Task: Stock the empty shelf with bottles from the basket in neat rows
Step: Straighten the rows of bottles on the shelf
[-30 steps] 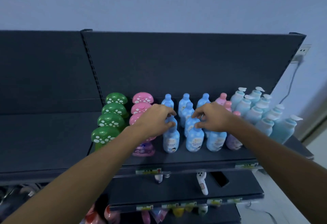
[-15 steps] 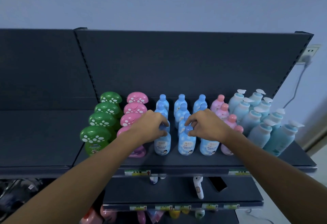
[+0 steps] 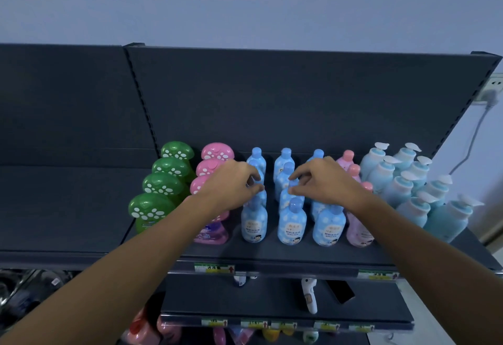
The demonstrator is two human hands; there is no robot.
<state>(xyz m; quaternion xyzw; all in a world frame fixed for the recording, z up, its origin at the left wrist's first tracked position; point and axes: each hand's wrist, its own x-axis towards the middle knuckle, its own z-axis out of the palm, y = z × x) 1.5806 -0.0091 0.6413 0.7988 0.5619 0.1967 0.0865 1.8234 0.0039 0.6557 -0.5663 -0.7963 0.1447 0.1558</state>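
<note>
Blue bottles (image 3: 254,223) are stood upright on the dark shelf (image 3: 272,256) in three rows, long axes vertical. Just behind the front middle bottle (image 3: 291,222), a cap is pinched between thumb and forefinger of the right hand (image 3: 324,181). One row to that bottle's left, another cap appears pinched by the left hand (image 3: 231,185) (knuckles hide part of it). Each held bottle lies straight below its fingers, so only a short nudge is judged needed. Further left, mushroom-capped bottles (image 3: 163,186) are ranged; further right, pump bottles (image 3: 402,189); above, a pale wall (image 3: 245,4).
</note>
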